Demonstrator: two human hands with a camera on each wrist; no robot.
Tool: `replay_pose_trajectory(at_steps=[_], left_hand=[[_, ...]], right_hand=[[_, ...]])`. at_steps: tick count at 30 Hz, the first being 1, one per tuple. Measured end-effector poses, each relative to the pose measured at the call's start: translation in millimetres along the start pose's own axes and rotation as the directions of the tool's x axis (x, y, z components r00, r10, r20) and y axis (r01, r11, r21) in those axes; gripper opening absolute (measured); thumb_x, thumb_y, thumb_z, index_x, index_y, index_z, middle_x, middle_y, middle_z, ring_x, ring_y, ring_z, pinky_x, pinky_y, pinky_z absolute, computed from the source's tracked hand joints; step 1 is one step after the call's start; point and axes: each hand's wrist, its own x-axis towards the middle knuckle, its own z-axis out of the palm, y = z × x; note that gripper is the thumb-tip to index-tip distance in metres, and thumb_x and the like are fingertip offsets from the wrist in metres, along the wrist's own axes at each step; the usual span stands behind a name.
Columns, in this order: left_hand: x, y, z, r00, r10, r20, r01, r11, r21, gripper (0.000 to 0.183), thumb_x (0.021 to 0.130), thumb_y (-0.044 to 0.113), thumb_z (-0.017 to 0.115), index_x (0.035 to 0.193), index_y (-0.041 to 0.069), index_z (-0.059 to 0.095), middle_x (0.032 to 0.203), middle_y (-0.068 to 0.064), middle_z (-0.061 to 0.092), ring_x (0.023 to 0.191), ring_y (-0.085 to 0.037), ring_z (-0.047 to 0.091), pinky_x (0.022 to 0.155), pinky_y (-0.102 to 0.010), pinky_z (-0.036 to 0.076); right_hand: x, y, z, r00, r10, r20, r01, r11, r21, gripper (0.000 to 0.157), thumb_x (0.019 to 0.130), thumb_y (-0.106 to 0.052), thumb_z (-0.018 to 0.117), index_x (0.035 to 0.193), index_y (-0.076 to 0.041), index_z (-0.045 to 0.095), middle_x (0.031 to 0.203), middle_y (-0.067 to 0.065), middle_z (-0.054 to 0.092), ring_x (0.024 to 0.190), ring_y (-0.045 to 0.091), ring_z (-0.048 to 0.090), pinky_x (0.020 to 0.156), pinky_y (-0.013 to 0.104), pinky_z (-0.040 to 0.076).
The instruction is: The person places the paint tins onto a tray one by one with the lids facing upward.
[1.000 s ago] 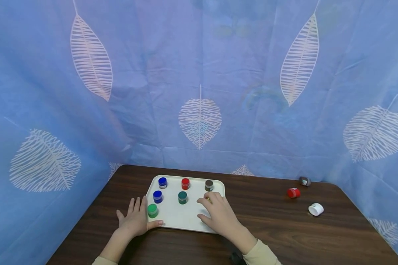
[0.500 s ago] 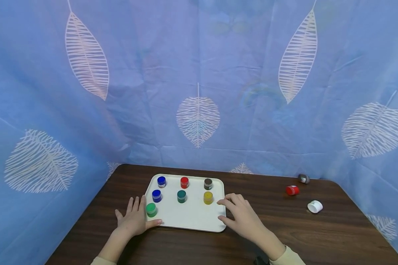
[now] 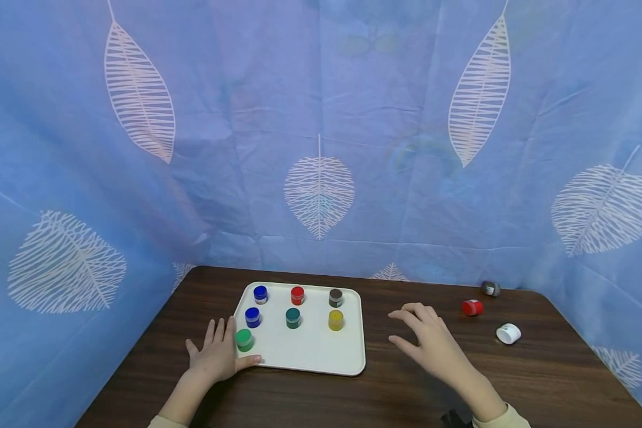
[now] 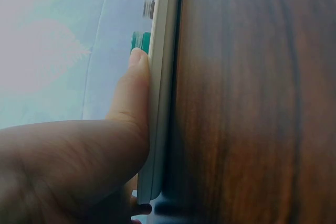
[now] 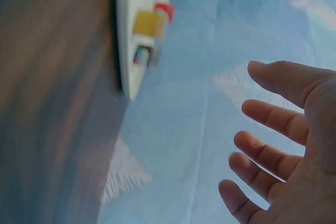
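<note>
A white tray [image 3: 310,355] holds small paint jars: two blue jars [image 3: 253,317], a red jar [image 3: 297,295], a dark brown jar [image 3: 336,298], a dark green jar [image 3: 293,318], a yellow jar [image 3: 336,320] and a light green jar [image 3: 244,340]. My left hand [image 3: 214,355] rests at the tray's near left corner, fingers spread along the left side, thumb over the front rim. In the left wrist view the thumb [image 4: 132,85] lies along that rim. To the right of the tray, my right hand [image 3: 430,342] hovers with loosely bent, separated fingers and nothing between them.
On the right of the dark wooden table [image 3: 406,392] lie three more jars on their sides: a red jar [image 3: 472,307], a white jar [image 3: 508,333] and a dark jar [image 3: 490,289]. A blue curtain [image 3: 235,178] with leaf prints hangs behind the table.
My right hand has left the yellow jar, which stands on the tray, and moved right past the tray's edge over the table. The left hand has stayed at the tray corner.
</note>
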Motion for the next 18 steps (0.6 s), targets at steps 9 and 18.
replay_pose_trajectory(at_steps=[9,18], left_hand=[[2.2,-1.6,2.4,1.000,0.001,-0.004,-0.001,1.000,0.000,0.128,0.068,0.084,0.059,0.153,-0.003,0.019,0.156,-0.033,0.022,0.147,-0.051,0.012,0.101,-0.084,0.005],[0.8,-0.5,0.9,1.000,-0.001,0.005,0.001,1.000,-0.007,0.128,0.068,0.084,0.059,0.153,-0.003,0.019,0.156,-0.033,0.022,0.146,-0.051,0.012,0.101,-0.084,0.005]], right_hand=[[0,34,-27.0,0.996,0.017,-0.084,-0.016,1.000,0.015,0.037,0.077,-0.015,0.081,0.112,-0.011,0.068,0.110,0.010,0.060,0.097,0.026,0.054,0.078,0.046,0.044],[-11,75,-48.1,0.981,0.183,-0.064,-0.181,0.983,0.034,0.035,0.087,-0.020,0.074,0.117,-0.006,0.065,0.119,0.022,0.056,0.104,0.040,0.047,0.078,0.057,0.041]])
